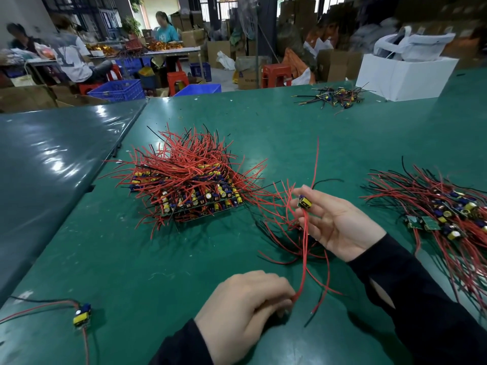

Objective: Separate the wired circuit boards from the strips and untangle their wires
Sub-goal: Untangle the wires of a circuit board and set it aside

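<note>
Right grip pinches a circuit board aloft; left grip pinches its red wires below.

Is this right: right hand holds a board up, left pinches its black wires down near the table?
Not quite. In the head view the left hand pinches red wires, not black. The rest holds: the right hand holds the board up.
</note>
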The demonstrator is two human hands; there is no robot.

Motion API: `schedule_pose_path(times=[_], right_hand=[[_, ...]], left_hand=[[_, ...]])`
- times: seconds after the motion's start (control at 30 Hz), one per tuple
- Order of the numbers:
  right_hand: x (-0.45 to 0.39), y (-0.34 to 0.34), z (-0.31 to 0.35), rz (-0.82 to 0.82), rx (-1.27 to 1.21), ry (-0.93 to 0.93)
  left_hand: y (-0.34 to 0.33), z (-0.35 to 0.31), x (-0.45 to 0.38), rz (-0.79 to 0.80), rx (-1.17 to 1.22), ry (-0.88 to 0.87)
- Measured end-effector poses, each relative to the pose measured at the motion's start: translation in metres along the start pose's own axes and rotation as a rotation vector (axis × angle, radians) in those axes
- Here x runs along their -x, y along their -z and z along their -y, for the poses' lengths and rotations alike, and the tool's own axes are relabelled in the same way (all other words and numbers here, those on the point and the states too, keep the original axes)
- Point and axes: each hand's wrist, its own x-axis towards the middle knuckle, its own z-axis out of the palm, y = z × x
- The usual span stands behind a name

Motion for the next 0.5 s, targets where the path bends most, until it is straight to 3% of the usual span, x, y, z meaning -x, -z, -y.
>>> schedule_pose_path(times=[0.2,0.3,0.4,0.5], right_hand=[[0.001,-0.006,-0.005,0.101,0.019,0.061],[0.013,-0.007,-0.005,0.143,0.178,0.080],[0.040,-0.014,-0.016,0.280,0.520,0.053],[0.061,-0.022,-0.030,0.387,0.777,0.035]], left_hand=[[-0.005,-0.002,0.004,0.003,0.118,0.119],[-0.005,-0.007,0.003,-0.150,0.177,0.188],[0.005,-0.006,-0.001,-0.393,0.505,0.375],[0.015,-0.002,-0.002,-0.413,0.821,0.473]])
